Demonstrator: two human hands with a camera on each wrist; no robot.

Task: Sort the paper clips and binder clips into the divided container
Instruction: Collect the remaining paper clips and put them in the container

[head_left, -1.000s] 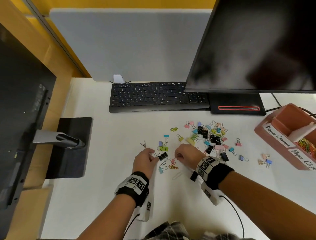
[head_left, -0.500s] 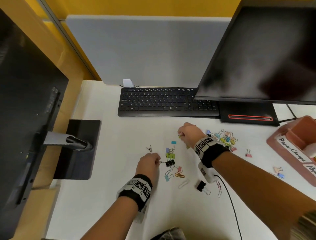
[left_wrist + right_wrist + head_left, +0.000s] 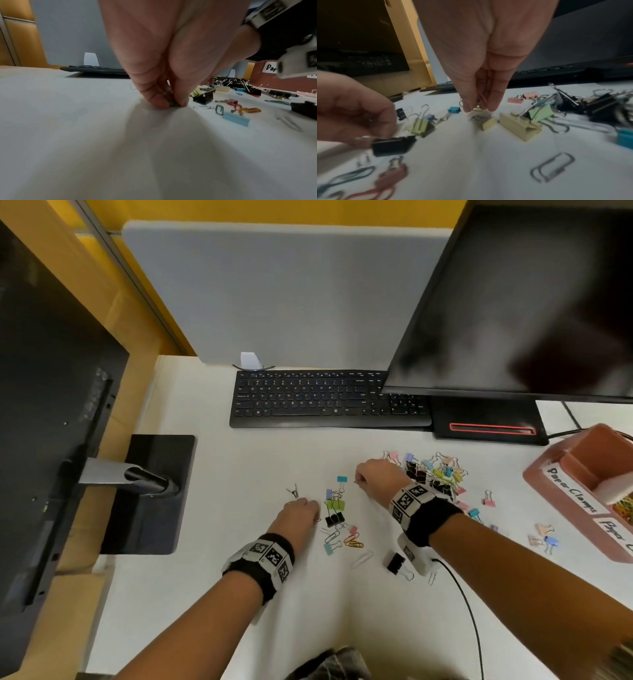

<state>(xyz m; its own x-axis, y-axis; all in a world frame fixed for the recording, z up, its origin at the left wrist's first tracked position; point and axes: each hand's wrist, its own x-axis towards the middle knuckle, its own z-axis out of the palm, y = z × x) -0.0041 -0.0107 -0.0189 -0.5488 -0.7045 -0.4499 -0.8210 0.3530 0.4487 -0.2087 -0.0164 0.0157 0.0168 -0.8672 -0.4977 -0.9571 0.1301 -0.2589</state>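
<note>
On the white desk point(image 3: 212, 594) a big pile of coloured and black binder clips point(image 3: 432, 474) lies right of centre. A smaller cluster of clips point(image 3: 337, 520) lies between my hands. My left hand point(image 3: 315, 518) pinches a small dark clip, probably a paper clip, against the desk point(image 3: 173, 104), just left of a black binder clip point(image 3: 204, 97). My right hand point(image 3: 358, 481) holds a few thin paper clips, red and yellow point(image 3: 480, 104), pinched just above a small yellow binder clip point(image 3: 488, 124). The pink divided container point(image 3: 548, 491), labelled "Paper Clamps" and "Paper Clips", stands at the far right.
A black keyboard point(image 3: 325, 398) and a large monitor point(image 3: 513, 302) on its base point(image 3: 486, 436) lie behind the clips. A second monitor's stand point(image 3: 150, 491) is at the left. A black binder clip point(image 3: 395, 563) and loose paper clips lie under my right wrist, whose cable point(image 3: 469, 611) trails toward me.
My right hand has moved away from the near cluster to the left edge of the big pile. My left hand has stayed at the near cluster, fingers down on the desk.
</note>
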